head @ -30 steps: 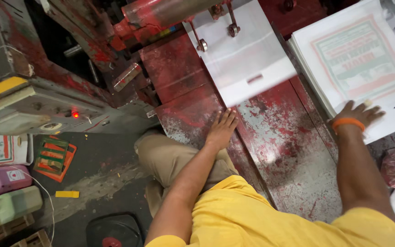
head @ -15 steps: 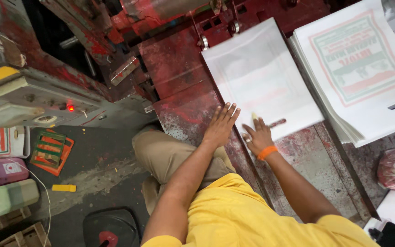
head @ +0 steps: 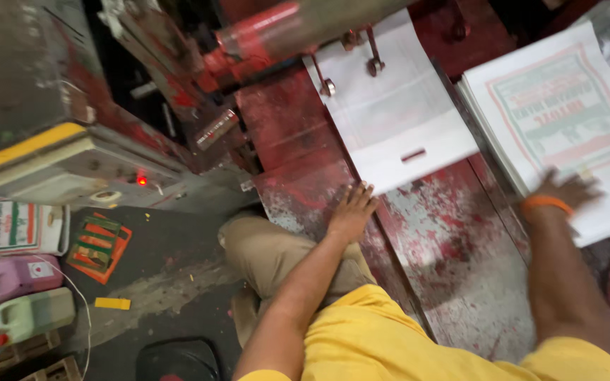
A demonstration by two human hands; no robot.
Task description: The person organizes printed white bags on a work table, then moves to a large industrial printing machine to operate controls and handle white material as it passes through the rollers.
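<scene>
blank bag [head: 397, 123] lies lengthwise up the table, handle slot seemingly nearest.

Yellow shirt [head: 390, 339], khaki trousers [head: 277, 247], orange wristband [head: 545, 203]

Right hand [head: 566, 192]: no longer at the near edge of the blank white bag; it now lies flat on the stack of printed bags [head: 566, 120] at the right, blurred.
Blank white bag [head: 397, 116]: sits higher on the red-stained feed table [head: 453, 247] than half a second ago, its far end under the metal clips [head: 351, 60], with bare table showing below it.
Orange wristband [head: 545, 203]: now over by the printed stack's edge.
</scene>
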